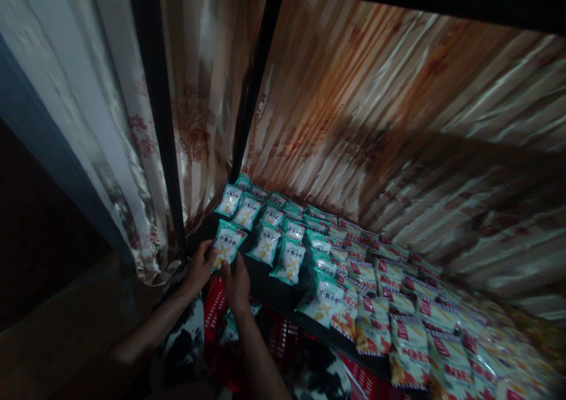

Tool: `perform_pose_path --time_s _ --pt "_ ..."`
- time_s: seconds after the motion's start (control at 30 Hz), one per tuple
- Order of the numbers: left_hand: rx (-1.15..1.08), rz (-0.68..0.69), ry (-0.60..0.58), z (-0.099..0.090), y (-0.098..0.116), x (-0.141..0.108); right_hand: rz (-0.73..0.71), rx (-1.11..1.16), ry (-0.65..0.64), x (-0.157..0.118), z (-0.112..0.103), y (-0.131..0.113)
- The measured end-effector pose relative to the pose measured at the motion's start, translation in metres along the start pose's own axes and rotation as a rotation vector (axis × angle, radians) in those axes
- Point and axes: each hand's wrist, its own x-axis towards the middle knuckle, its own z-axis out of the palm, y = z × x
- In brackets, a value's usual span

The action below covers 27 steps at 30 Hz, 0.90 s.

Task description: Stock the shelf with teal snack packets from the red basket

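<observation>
A green-and-white snack bag (pixel 229 242) is held between my two hands at the near left end of a dark shelf (pixel 259 279). My left hand (pixel 201 265) grips its lower left side, thumb on the front. On its lower right side, my right hand (pixel 236 281) closes with the thumb against the front. The bag leans back with its printed face toward me. Matching green bags stand just beyond and to the right, the nearest being a bag (pixel 266 243) and another bag (pixel 289 261).
Red-and-white striped snack bags (pixel 374 323) fill the shelf's right part in rows. A red basket (pixel 214 305) with a green bag inside sits below the shelf edge. Shiny pleated curtain (pixel 354 105) hangs behind, and a dark post (pixel 163 111) rises at the left.
</observation>
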Motion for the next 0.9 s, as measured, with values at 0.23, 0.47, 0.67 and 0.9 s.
perform_pose_path --time_s 0.23,0.47,0.67,0.9 --pt "0.131 0.0 0.03 -0.001 0.0 0.013 -0.014 -0.124 -0.003 0.014 0.01 -0.003" --pt "0.207 -0.021 0.045 -0.001 0.001 0.019 -0.037 -0.18 0.033 0.024 0.022 0.003" --pt "0.188 -0.036 0.064 0.0 0.001 0.025 -0.013 -0.213 0.045 0.033 0.027 0.002" --pt "0.217 0.061 0.088 0.002 -0.004 0.031 -0.039 -0.243 0.046 0.043 0.031 -0.003"
